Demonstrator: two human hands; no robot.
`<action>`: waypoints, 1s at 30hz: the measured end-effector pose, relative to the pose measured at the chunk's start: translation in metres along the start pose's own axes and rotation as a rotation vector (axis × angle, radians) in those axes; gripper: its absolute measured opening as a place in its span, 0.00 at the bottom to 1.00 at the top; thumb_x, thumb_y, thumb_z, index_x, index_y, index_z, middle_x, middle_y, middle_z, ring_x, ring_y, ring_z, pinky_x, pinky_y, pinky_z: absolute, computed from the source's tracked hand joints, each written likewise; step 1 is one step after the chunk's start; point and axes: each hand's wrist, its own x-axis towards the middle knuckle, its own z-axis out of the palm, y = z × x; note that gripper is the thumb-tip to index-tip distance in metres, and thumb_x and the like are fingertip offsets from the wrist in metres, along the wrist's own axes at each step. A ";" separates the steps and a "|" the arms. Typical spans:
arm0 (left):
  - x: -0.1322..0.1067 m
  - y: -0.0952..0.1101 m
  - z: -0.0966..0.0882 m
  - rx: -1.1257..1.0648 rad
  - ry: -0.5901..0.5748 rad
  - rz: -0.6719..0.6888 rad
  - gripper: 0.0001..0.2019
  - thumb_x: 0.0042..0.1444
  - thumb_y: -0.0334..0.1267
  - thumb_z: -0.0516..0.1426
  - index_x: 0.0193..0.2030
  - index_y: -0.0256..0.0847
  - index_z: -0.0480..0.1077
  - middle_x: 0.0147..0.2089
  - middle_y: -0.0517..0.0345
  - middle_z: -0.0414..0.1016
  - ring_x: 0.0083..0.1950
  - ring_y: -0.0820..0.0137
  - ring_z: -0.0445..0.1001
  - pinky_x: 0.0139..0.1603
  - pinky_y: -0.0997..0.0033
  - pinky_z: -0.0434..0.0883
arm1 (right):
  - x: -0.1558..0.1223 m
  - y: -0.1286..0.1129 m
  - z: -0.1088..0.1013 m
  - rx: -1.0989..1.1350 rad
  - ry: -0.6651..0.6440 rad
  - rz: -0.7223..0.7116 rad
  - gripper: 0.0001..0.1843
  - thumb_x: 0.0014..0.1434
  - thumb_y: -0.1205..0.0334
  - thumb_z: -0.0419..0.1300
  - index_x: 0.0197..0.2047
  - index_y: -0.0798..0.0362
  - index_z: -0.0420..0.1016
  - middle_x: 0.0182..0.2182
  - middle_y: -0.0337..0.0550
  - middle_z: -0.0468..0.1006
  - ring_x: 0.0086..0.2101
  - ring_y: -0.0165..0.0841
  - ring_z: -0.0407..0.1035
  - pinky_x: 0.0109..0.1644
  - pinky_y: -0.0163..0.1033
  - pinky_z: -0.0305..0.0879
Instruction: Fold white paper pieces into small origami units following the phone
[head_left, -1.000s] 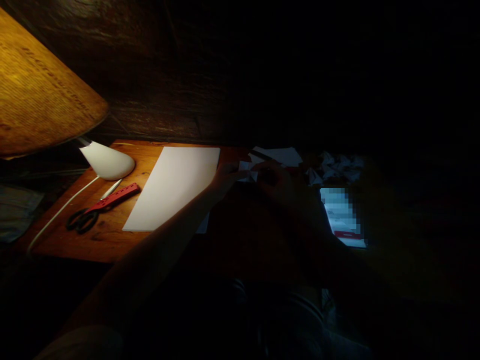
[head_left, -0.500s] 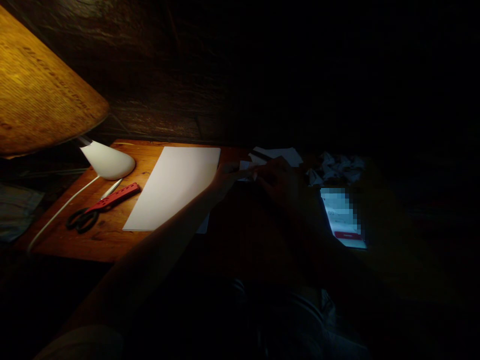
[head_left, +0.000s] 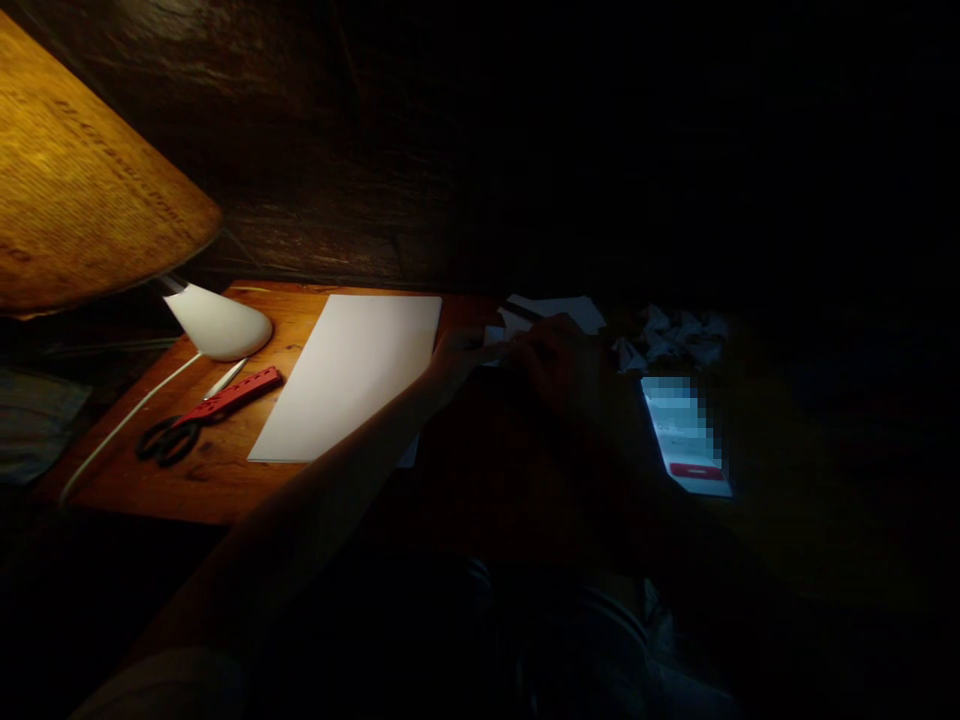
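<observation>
The counter [head_left: 217,485] spreads beneath the left grip [head_left: 457,352] and right grip [head_left: 551,355]. A lamp [head_left: 217,322] stands well left of both, white sheets [head_left: 360,365] just beside the left grip, a lit phone [head_left: 679,435] right of the right. Between them, the left pinches a small paper [head_left: 493,333]; the right meets its edge, too dim to tell if closed.

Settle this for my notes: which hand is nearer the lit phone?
The right hand: it is left of the phone and farther back, at the small paper; the left hand is farther left, beyond the right one.
</observation>
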 end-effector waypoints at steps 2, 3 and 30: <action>0.000 0.000 0.000 0.000 -0.004 0.012 0.08 0.48 0.40 0.70 0.31 0.38 0.81 0.33 0.58 0.81 0.36 0.69 0.76 0.41 0.68 0.71 | -0.001 -0.001 0.001 0.001 0.004 -0.014 0.05 0.67 0.60 0.61 0.37 0.46 0.76 0.39 0.47 0.77 0.42 0.42 0.73 0.47 0.51 0.74; 0.000 0.000 0.000 0.000 -0.003 0.016 0.08 0.48 0.40 0.70 0.31 0.38 0.81 0.32 0.58 0.80 0.35 0.70 0.76 0.40 0.69 0.70 | -0.001 -0.002 0.001 0.000 0.008 -0.025 0.05 0.67 0.60 0.61 0.37 0.46 0.76 0.40 0.47 0.78 0.42 0.42 0.73 0.48 0.51 0.74; -0.007 -0.006 0.012 -0.066 -0.014 -0.006 0.13 0.47 0.44 0.72 0.28 0.36 0.78 0.28 0.60 0.76 0.31 0.73 0.71 0.34 0.73 0.65 | -0.003 -0.004 0.006 0.209 0.061 0.112 0.08 0.68 0.55 0.59 0.39 0.49 0.74 0.44 0.47 0.85 0.39 0.38 0.78 0.45 0.45 0.74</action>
